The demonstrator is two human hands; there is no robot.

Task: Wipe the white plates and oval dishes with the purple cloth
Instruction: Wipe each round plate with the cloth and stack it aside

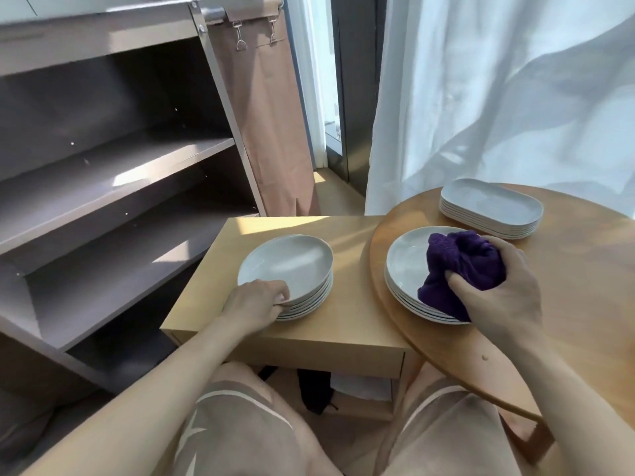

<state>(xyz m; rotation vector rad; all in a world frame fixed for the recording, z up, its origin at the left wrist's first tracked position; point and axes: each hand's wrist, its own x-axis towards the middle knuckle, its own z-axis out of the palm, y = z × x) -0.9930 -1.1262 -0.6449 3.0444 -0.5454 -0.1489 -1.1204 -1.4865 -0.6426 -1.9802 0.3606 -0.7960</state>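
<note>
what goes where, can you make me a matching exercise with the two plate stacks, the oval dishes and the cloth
Things:
1 left plate stack
2 right plate stack
3 oval dish stack
4 purple cloth

Places:
A bunched in the right hand
B rectangular table, left hand at its rim
C round table, far side near the curtain
D round table, near side, under the cloth

Pairs: 1-B, 2-D, 3-C, 4-A
</note>
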